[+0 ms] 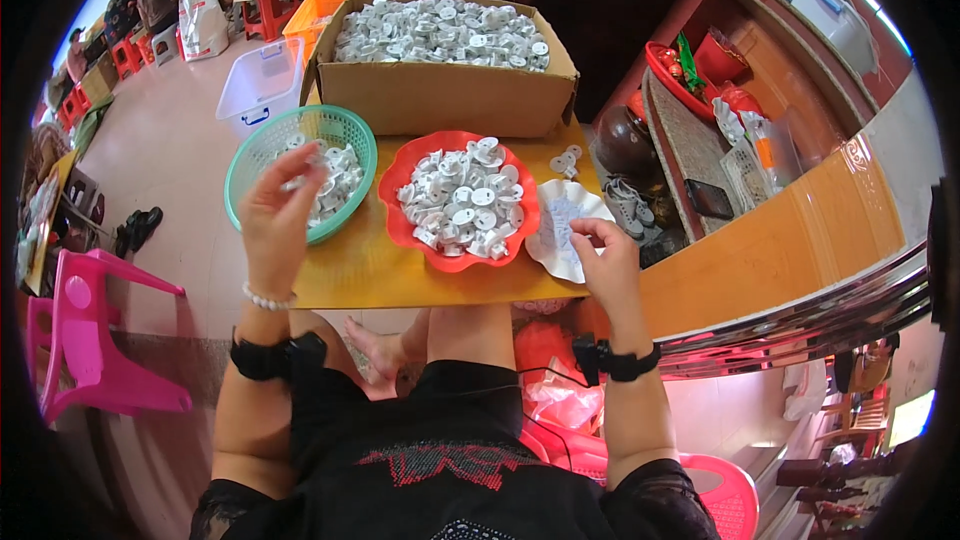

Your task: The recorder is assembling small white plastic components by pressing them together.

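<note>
Closest thing to the lens is your own black top (350, 490), with the sparkly red and silver pattern across it, down at 6 o'clock. I'm reading the clock off the red bowl (460, 262) in the middle of the yellow table (345, 285). That bowl has a wavy rim and it's heaped with little white plastic pieces (460, 195), round caps on stubby bases.

Your left hand (280, 195) is up at 9 o'clock, over the green basket (232, 175), which has more of the same white ones inside. Fingers are bent in toward the thumb and there's something pale around the tips, but it's pretty blurry, so I honestly can't tell if you've got a piece pinched or not.

Your right hand (610, 252) sits at 4 o'clock by the white dish (546, 250) with the frilly edge, thumb and index close together. Can't tell whether anything's between them either. The dish has some pale bluish bits in it.

A few loose pieces (566, 162) lie on the table at 2 o'clock. At 12 you've got a big cardboard box (440, 100) piled with more, and way out at 8 there's a pink stool (95, 340).
</note>
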A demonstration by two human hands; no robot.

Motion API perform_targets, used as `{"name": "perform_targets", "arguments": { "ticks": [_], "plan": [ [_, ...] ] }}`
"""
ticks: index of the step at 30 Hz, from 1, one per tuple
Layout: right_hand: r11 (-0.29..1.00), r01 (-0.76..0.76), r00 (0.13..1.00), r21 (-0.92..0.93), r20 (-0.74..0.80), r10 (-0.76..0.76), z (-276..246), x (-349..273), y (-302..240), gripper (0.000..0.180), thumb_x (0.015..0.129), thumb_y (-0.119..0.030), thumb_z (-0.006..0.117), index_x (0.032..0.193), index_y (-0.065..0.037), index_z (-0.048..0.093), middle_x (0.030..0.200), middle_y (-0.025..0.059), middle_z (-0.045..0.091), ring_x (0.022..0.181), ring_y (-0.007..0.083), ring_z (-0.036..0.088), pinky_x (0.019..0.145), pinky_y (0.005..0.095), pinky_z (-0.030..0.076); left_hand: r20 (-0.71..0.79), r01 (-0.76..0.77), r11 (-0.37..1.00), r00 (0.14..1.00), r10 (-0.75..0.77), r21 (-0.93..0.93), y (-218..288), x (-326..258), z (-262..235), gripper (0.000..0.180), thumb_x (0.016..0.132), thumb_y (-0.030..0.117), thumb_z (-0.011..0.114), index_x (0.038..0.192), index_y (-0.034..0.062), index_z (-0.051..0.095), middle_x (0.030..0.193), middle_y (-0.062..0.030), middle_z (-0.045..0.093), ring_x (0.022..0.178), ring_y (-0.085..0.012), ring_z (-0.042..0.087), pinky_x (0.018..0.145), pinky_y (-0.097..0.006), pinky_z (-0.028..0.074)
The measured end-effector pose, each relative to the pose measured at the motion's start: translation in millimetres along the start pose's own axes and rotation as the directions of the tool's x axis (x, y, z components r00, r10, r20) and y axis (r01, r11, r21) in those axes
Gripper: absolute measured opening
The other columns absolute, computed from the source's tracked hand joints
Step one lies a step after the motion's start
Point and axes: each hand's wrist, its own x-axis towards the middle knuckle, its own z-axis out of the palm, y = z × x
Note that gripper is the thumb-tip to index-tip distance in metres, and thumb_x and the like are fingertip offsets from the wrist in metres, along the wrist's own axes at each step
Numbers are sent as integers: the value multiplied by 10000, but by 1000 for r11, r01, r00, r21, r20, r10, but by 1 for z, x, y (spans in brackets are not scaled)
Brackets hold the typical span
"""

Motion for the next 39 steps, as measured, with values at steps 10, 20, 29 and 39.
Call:
{"name": "perform_targets", "arguments": {
  "ticks": [10, 20, 29, 39],
  "plan": [
    [802, -47, 989, -596, 83, 120, 30, 3, 71, 214, 813, -240, 662, 987, -118, 692, 962, 91, 670, 927, 270, 637, 898, 429, 375, 351, -247, 741, 936, 16, 625, -25, 0, 57, 296, 747, 81, 738, 1039, 46, 700, 1083, -114, 662, 1031, -272, 619, 907, -367, 478],
    [893, -109, 993, -438, -2, 120, 27, 6, 80, 189, 851, -245, 604, 897, -119, 737, 908, 113, 694, 886, 305, 652, 835, 430, 446, 498, -455, 356, 866, -36, 816, -79, 5, 149, 220, 782, 250, 695, 960, 124, 725, 957, -81, 669, 973, -300, 587, 843, -433, 464],
    [935, -150, 989, -321, -49, 142, 21, 7, 78, 235, 806, -207, 668, 984, -73, 742, 859, 158, 714, 772, 267, 697, 736, 342, 535, 456, -372, 445, 885, -95, 815, -85, 7, 153, 164, 762, 228, 702, 890, 130, 731, 924, -90, 685, 937, -296, 623, 820, -425, 478],
    [935, -313, 950, -164, -40, 311, 17, 9, 72, 174, 750, -209, 735, 853, -68, 747, 762, 125, 703, 725, 260, 691, 697, 351, 529, 446, -367, 645, 894, 44, 670, -71, -1, 136, 170, 718, 155, 729, 861, 71, 688, 845, -120, 659, 781, -295, 638, 711, -408, 513]
  ]
}}
